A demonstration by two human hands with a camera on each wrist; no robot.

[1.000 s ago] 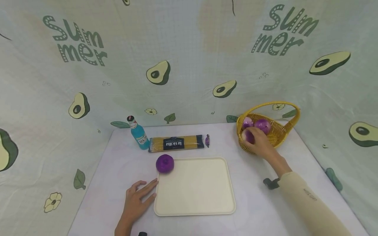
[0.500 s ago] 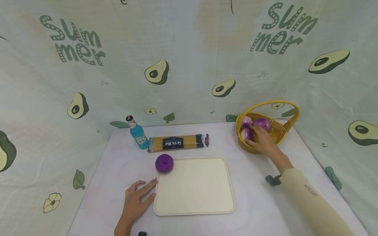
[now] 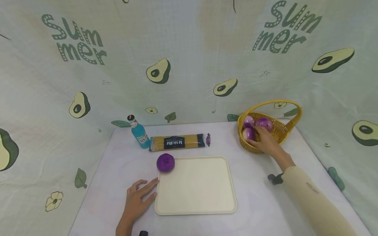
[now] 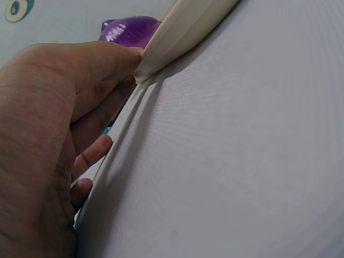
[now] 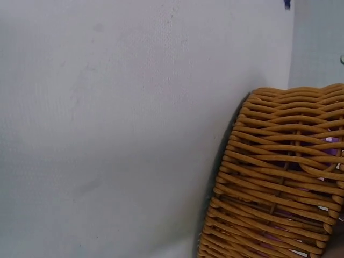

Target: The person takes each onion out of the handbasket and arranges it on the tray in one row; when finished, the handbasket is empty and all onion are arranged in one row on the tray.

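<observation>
In the head view my right hand (image 3: 267,141) reaches into a yellow wicker basket (image 3: 279,139) at the back right. Its thumb and fingers stand apart beside the front purple-and-white onion (image 3: 248,134). Two more onions lie behind it, one at the left (image 3: 249,121) and one at the right (image 3: 264,124). The right wrist view shows mostly the woven side of the basket (image 5: 279,161). My left hand (image 3: 136,201) lies at the cream tray (image 3: 196,186), its thumb and forefinger touching the left rim. A round, glossy purple object (image 3: 165,163) with a dimpled top sits over the tray's back left corner.
Behind the tray lies a pack of spaghetti (image 3: 177,142), with a blue bottle (image 3: 139,132) on its left and a small purple wrapped candy (image 3: 208,140) on its right. An avocado-print cloth (image 3: 189,59) hangs at the back and both sides.
My right hand, earlier around the front onion, has drawn back slightly to the right with its fingers spread, leaving the onion in the basket. My left hand has stayed at the tray.
</observation>
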